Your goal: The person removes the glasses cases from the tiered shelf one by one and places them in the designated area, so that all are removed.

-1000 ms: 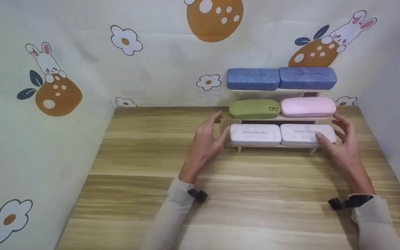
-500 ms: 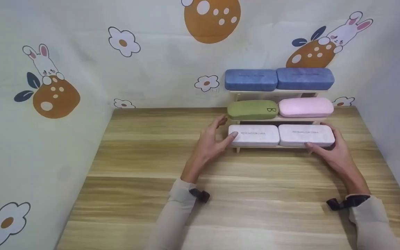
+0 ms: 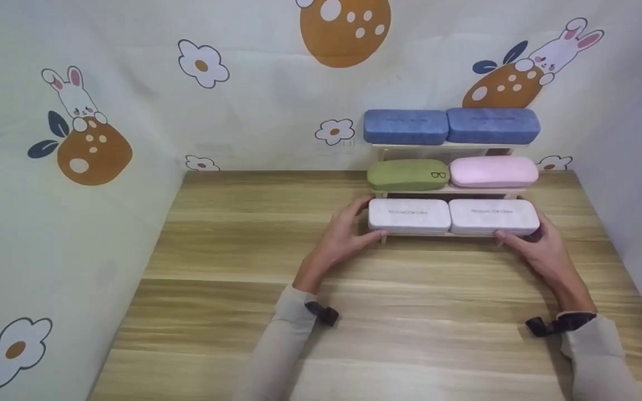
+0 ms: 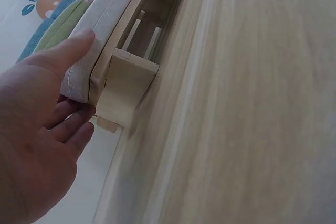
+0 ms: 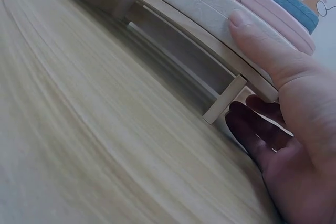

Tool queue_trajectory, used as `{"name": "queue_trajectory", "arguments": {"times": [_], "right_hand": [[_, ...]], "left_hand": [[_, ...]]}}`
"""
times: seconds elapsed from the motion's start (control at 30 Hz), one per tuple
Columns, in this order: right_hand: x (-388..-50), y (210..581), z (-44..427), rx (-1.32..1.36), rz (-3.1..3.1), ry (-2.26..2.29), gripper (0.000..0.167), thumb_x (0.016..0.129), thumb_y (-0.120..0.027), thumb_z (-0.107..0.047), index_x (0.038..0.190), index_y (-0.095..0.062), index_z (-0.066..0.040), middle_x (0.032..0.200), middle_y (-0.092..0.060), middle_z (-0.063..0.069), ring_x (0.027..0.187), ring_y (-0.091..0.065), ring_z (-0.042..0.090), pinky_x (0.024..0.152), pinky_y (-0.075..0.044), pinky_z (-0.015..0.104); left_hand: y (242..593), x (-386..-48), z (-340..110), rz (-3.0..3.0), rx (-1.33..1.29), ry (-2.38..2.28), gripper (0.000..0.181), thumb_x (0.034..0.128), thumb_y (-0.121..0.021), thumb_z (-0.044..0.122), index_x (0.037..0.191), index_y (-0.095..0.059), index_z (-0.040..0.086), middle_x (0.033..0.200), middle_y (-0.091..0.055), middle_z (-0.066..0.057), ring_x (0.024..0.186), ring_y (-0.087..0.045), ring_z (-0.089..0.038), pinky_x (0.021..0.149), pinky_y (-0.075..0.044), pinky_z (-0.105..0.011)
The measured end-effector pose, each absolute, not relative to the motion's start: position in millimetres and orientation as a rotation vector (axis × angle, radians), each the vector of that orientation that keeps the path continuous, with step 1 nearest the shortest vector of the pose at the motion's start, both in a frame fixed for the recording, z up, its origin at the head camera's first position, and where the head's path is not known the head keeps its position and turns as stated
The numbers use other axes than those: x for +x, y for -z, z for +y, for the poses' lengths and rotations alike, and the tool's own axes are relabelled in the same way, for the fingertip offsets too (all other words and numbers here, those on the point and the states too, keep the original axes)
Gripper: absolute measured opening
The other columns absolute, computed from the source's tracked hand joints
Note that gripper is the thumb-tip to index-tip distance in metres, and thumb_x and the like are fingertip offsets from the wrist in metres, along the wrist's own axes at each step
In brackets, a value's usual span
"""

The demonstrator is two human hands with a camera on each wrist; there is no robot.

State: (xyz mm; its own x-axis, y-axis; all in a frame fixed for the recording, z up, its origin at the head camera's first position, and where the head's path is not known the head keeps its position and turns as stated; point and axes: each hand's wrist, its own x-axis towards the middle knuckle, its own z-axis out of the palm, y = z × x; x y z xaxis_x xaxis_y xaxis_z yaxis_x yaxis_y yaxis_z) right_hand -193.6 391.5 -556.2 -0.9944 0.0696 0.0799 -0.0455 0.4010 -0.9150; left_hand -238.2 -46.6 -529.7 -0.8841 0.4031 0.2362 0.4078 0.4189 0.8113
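Note:
Two white cases stand end to end on the lowest tier of a small wooden rack. My left hand holds the outer end of the left white case, thumb along its front and fingers round its end. On the other side, my right hand grips the right white case in the same way. In the left wrist view the thumb of my left hand lies on the white case. The right wrist view has my right hand with its thumb on the white case, fingers curled near the rack's end.
Behind, a green case and a pink case share the middle tier. Two blue cases top the rack, close to the patterned back wall. The wooden tabletop spreads left and in front.
My left thumb has slid down to the front lower edge of the left case, with the fingers closer round its end. My right thumb moved from the right case's top to its front edge.

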Motion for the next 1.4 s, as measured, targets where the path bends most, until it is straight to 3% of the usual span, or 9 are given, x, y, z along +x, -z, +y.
{"name": "queue_trajectory", "arguments": {"times": [0.33,0.57,0.73,0.9,1.4], "right_hand": [[-194,557,385,0.000,-2.460,-1.677,0.086,0.092,-0.087,-0.010,0.166,-0.043,-0.015,0.145,-0.061,-0.011,0.132,-0.055,-0.001,0.108,-0.042,0.004],[-197,556,387,0.012,-2.513,-1.620,0.086,0.091,-0.089,-0.014,0.165,-0.045,-0.018,0.150,-0.059,-0.007,0.135,-0.051,-0.005,0.111,-0.038,0.001],[-196,555,390,0.041,-2.469,-1.753,0.084,0.093,-0.086,-0.008,0.165,-0.044,-0.013,0.150,-0.058,-0.007,0.135,-0.054,-0.004,0.111,-0.043,0.004],[-195,557,389,0.032,-2.496,-1.672,0.084,0.092,-0.088,-0.012,0.165,-0.045,-0.013,0.147,-0.060,-0.012,0.131,-0.056,-0.006,0.108,-0.044,0.003],[-192,560,392,-0.016,-2.550,-1.647,0.082,0.092,-0.089,-0.017,0.163,-0.048,-0.010,0.147,-0.061,-0.009,0.130,-0.056,-0.006,0.106,-0.045,0.003]], "left_hand": [[532,-240,-50,-2.583,-0.742,1.625,0.082,0.0880,-0.092,0.030,0.155,-0.052,0.005,0.158,-0.060,-0.012,0.144,-0.061,-0.025,0.126,-0.048,-0.033],[532,-242,-55,-2.509,-0.760,1.761,0.079,0.0868,-0.093,0.022,0.153,-0.053,0.004,0.154,-0.063,-0.012,0.142,-0.062,-0.023,0.125,-0.050,-0.035],[533,-243,-58,-2.507,-0.744,1.785,0.077,0.0860,-0.093,0.023,0.151,-0.055,0.008,0.153,-0.064,-0.011,0.142,-0.062,-0.020,0.123,-0.050,-0.030],[535,-244,-62,-2.520,-0.708,1.787,0.079,0.0852,-0.094,0.024,0.152,-0.055,0.006,0.154,-0.064,-0.012,0.143,-0.062,-0.022,0.122,-0.050,-0.025],[542,-246,-80,-2.458,-0.632,1.931,0.082,0.0805,-0.098,0.029,0.151,-0.059,0.011,0.154,-0.065,-0.010,0.145,-0.062,-0.023,0.122,-0.051,-0.030]]}}
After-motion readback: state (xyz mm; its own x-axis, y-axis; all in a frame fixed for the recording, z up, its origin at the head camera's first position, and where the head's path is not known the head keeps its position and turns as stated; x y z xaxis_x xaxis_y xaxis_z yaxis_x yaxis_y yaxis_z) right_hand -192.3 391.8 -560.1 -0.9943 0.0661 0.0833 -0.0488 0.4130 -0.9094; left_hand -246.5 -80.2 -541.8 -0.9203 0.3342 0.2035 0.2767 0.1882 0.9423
